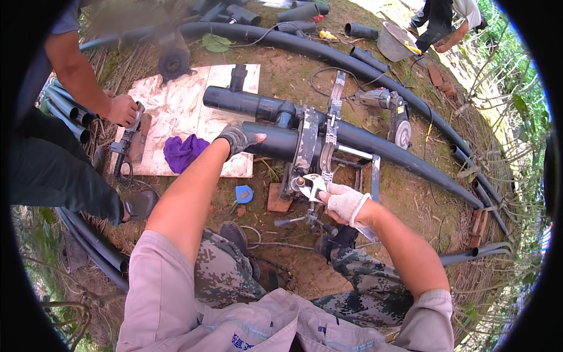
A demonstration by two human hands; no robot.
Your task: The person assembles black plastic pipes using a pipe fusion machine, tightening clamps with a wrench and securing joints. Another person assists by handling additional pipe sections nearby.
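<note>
The black pipe (275,141) lies across the frame's centre, clamped in a metal frame (319,144) standing on bare earth. Open ground shows below the clamp, toward the person's knees; above it, a long pipe (328,53) curves across the top and a grinder (390,111) sits just right of the clamp. To the left, a board (187,100) carries a purple cloth (182,152).

The left hand (237,138), gloved, rests on the pipe's left end, fingers wrapped loosely over it. The right hand (343,202), also gloved, grips a wrench (311,185) set at the clamp's lower edge, just below the pipe. At upper left, another person's hand (122,110) holds a tool (130,135) beside the board.
</note>
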